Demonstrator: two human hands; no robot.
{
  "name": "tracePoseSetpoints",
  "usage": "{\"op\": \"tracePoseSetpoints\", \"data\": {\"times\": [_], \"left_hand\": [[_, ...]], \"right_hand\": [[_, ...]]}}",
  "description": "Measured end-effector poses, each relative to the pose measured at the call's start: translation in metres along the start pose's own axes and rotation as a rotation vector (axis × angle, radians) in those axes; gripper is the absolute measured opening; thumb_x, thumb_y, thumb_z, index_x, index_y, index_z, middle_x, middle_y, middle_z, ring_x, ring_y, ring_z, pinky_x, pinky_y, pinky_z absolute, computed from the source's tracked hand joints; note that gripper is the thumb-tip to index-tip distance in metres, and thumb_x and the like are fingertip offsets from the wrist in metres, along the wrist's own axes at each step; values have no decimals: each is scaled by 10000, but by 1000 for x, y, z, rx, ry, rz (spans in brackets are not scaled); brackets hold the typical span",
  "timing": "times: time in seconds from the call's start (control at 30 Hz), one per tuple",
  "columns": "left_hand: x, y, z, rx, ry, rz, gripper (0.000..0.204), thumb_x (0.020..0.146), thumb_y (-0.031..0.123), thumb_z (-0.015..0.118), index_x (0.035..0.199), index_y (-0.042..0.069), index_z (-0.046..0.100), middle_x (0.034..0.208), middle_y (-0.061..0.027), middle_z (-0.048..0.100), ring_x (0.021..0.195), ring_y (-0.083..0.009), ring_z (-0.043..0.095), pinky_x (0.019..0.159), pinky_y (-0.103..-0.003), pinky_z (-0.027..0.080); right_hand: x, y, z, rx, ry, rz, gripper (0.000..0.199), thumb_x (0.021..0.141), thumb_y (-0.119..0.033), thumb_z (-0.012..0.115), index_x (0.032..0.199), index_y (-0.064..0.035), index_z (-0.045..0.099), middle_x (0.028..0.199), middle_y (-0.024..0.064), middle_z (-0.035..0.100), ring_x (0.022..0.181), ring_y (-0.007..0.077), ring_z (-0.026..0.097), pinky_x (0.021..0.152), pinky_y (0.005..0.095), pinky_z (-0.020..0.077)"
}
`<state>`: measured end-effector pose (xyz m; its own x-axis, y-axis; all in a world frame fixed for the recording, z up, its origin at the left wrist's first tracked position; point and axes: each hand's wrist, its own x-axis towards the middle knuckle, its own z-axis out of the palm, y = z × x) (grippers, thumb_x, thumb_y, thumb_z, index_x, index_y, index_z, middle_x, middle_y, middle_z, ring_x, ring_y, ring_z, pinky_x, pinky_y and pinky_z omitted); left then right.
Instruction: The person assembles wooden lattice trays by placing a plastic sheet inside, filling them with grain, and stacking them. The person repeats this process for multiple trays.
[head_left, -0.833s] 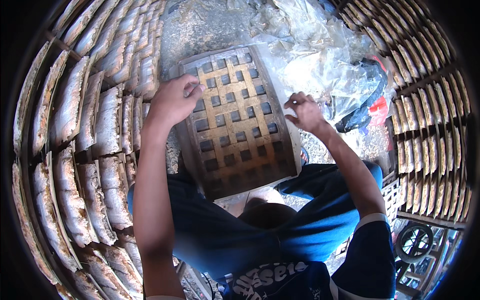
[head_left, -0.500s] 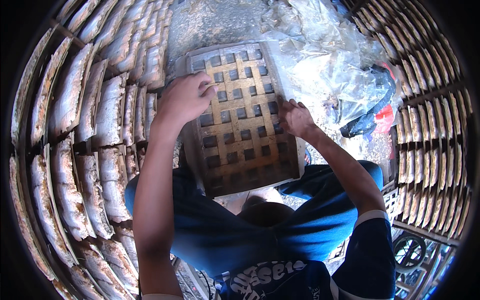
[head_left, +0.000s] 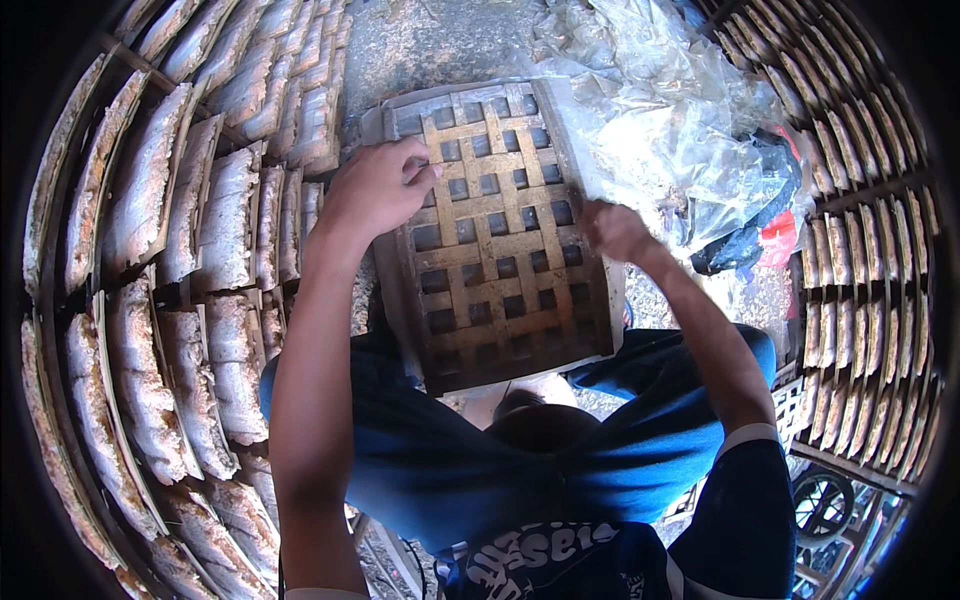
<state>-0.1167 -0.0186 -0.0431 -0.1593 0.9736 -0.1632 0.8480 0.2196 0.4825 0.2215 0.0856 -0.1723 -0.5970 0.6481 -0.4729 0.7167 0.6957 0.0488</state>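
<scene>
A woven bamboo lattice tray [head_left: 500,243] in a dark wooden frame rests tilted in front of my lap, with a thin pale sheet [head_left: 575,125] showing beyond its far and right edges. My left hand [head_left: 385,187] lies over the tray's upper left edge, thumb and fingers curled together in a pinch. What sits between the fingertips is hidden. At the tray's right edge is my right hand [head_left: 620,232], slightly smeared by motion, its fingers curled in against the frame. Whatever those fingers grip cannot be made out.
Racks of stacked slabs with pale, crusty surfaces stand close on the left [head_left: 230,215] and right [head_left: 860,240]. Crumpled clear plastic sheeting [head_left: 650,120] heaps up at the far right, beside a red and black bag [head_left: 775,240]. A small wheel [head_left: 822,503] shows at the lower right.
The tray and both hands appear a little further right, while much of the scene has shifted slightly too. My right hand has become more blurred and stays near the tray's right edge.
</scene>
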Motion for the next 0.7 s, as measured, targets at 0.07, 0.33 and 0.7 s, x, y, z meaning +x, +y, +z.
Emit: {"op": "tracePoseSetpoints", "data": {"times": [0.07,0.33,0.7], "left_hand": [[0,2,-1,-17,7,20,338,943,377,689,1164,122,710,1095,-153,742,1051,-313,711,905,-431,542],[-3,-2,-5,-41,48,5,340,943,376,685,1174,128,708,1089,-159,740,1053,-323,709,899,-430,540],[4,0,0,3,25,14,334,938,373,681,1161,125,712,1062,-142,746,1015,-331,711,885,-430,542]], "right_hand": [[4,62,5,746,327,31,171,844,124,541,981,32,585,899,158,721,808,238,737,763,384,603],[-45,177,-18,794,490,625,522,849,-256,821,1304,-127,601,1333,149,630,1130,267,636,948,472,525],[14,25,-45,105,572,89,366,855,-318,774,1183,-178,693,1223,63,638,1194,293,582,1027,448,473]]}}
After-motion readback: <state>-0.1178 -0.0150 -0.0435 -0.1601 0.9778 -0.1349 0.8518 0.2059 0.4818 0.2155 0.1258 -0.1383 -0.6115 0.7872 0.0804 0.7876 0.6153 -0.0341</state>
